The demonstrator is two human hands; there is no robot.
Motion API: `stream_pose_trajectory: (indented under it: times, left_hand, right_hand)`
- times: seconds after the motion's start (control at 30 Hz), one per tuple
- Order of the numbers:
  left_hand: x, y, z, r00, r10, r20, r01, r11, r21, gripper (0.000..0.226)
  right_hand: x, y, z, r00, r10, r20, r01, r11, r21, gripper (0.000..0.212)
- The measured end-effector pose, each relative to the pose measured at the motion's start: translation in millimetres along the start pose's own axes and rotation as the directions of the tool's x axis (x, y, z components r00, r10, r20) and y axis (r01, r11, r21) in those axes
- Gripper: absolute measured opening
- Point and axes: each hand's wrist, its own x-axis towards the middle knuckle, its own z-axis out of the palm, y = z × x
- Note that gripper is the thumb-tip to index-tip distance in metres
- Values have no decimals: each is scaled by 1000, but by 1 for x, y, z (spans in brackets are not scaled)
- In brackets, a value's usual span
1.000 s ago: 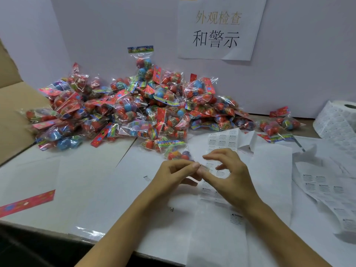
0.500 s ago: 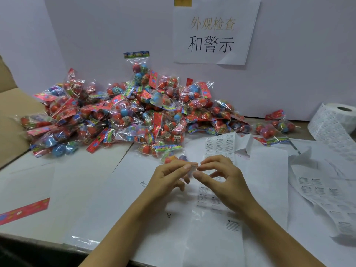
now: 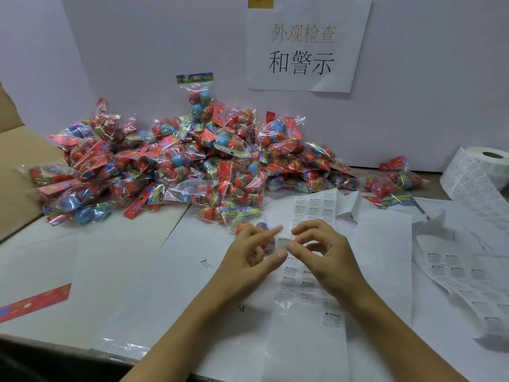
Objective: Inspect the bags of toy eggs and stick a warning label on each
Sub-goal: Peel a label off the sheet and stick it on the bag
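**Label between the fingertips, egg bags heaped at the back**

So both hands meet in the middle of the tabletop (image 3: 82, 257), right over a strip of label backing. The left hand (image 3: 249, 256) has its index finger stretched out toward the right, thumb underneath, other fingers curled in. The right hand (image 3: 327, 255) comes in from the other side with curled fingers, thumb tip pointing left. Between the two thumbs and fingertips there's a small warning label (image 3: 283, 243), and it looks pinched from both sides, though it's blurry there so I can't tell exactly which fingers touch it. Just behind the left hand sits one bag of toy eggs (image 3: 254, 228), mostly hidden by the fingers, only an orange and a purple egg peeking out.

The big pile of egg bags (image 3: 170, 166) is heaped along the back wall, red, blue and orange eggs in clear plastic with colourful header cards. One bag stands upright at the top of the heap. A couple more bags (image 3: 394, 180) lie apart on the right.

The label sheet (image 3: 305, 277) runs under the hands toward the near edge, some stickers on it. A roll of labels (image 3: 479, 172) sits far right, its tail trailing across the tabletop. A paper sign (image 3: 305, 42) with Chinese characters hangs on the wall, and a cardboard box (image 3: 13, 166) is at the left.
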Motion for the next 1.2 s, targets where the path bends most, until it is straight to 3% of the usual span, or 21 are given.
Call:
stream_pose_trajectory:
  times: [0.07,0.13,0.2,0.27,0.43,0.6,0.73,0.8,0.87,0.93,1.07,1.2]
  left_hand:
    - [1,-5,0,984,101,-146,-67,973,221,56]
    - [3,-12,-6,960,128,-247,-7,899,438,64]
    - [3,-14,-10,965,-7,-263,160,807,568,66]
    - [2,-16,-13,963,-131,-236,249,773,584,59]
    - [4,-9,-15,974,-50,-221,117,946,303,41]
    - [2,-2,-9,999,43,-4,-43,995,-95,52]
    - [2,-2,-7,997,-83,-3,78,945,-319,99]
    - [5,-1,-9,976,-212,-54,178,913,-367,106]
    - [7,-3,-11,952,-307,-16,271,861,-430,99]
    - [7,-6,-10,947,-321,24,297,844,-447,78]
    - [5,-6,-12,977,-212,11,198,893,-403,28]
    - [5,0,-13,988,-157,-2,147,928,-343,16]
  right_hand:
    - [1,-1,-1,998,22,-59,-20,999,27,14]
    - [1,-2,-3,991,72,-111,-64,995,76,9]
    - [2,-2,-4,985,99,-138,-87,992,88,20]
    - [4,-3,-3,982,117,-146,-102,989,107,43]
    - [5,-1,-4,981,154,-117,-140,983,121,86]
    - [6,2,-3,968,239,-76,-218,952,217,112]
    - [6,5,-3,979,195,-60,-176,955,240,106]
    - [4,4,-2,985,170,-26,-159,960,232,109]
    - [1,3,2,990,138,18,-138,963,232,111]
    - [-1,1,5,992,113,64,-125,963,238,113]
    - [-1,-4,8,984,157,87,-174,950,258,113]
    - [1,-3,5,975,191,117,-213,950,230,113]
